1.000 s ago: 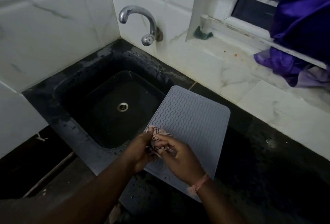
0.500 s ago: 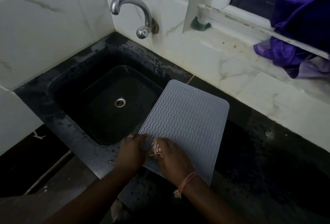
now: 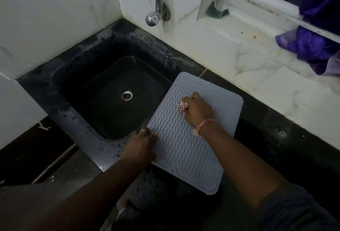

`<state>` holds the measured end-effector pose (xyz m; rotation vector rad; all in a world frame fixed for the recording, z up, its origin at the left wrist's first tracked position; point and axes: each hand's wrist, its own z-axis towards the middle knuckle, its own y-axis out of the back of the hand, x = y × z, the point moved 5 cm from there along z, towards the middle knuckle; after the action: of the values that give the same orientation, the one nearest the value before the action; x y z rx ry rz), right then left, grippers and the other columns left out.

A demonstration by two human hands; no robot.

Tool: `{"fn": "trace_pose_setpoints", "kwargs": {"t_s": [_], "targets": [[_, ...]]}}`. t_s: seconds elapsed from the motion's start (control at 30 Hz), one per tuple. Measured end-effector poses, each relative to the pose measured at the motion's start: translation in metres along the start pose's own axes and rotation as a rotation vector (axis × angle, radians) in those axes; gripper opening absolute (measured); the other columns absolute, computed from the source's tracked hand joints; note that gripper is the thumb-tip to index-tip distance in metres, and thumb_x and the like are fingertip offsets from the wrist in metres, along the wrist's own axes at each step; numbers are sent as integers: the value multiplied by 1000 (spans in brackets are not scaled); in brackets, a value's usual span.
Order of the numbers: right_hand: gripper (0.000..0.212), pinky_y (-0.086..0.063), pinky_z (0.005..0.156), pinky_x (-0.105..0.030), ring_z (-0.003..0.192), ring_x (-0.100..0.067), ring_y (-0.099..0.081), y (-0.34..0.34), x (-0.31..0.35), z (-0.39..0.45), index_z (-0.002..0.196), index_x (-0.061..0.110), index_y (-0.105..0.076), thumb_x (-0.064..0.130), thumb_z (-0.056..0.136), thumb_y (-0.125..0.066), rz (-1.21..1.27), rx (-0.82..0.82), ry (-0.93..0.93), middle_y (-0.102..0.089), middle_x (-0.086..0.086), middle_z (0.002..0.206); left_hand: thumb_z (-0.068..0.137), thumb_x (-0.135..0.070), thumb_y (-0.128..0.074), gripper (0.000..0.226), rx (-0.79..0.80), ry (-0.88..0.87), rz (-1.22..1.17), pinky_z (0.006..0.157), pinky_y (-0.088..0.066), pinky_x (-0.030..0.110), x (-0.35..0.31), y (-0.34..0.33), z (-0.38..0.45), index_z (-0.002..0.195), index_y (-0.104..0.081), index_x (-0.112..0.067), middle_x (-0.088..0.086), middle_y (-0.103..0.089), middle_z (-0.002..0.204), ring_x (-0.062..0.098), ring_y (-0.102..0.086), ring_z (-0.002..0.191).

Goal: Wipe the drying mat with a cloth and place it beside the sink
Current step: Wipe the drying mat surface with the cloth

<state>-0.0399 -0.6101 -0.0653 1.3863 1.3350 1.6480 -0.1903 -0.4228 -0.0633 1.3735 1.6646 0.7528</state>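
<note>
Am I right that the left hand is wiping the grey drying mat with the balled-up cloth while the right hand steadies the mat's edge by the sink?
Not quite: the hands are swapped. In the head view the right hand holds the balled-up cloth on the drying mat, while the left hand steadies the mat's edge by the sink.
</note>
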Motion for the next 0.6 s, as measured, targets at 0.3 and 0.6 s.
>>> {"fn": "trace_pose_setpoints", "kwargs": {"t_s": [0.3, 0.6], "targets": [[23, -51, 68, -30, 85, -15, -57, -39, 95, -135, 117, 31, -59, 27, 94, -60, 115, 234, 257, -44, 6, 115, 101, -31, -60, 54, -161, -115, 49, 97, -50, 34, 1, 2, 3, 153, -46, -32, 6, -41, 150, 28, -47, 127], [33, -52, 72, -28, 84, -14, -55, 5, 1, -6, 128, 29, -65, 21, 96, -64, -16, -6, 111, -52, 0, 115, 102, -30, -57, 63, -112, -116, 124, 99, -50, 34, 4, -2, 1, 159, -32, -31, 7, -30, 158, 28, -42, 131]]}}
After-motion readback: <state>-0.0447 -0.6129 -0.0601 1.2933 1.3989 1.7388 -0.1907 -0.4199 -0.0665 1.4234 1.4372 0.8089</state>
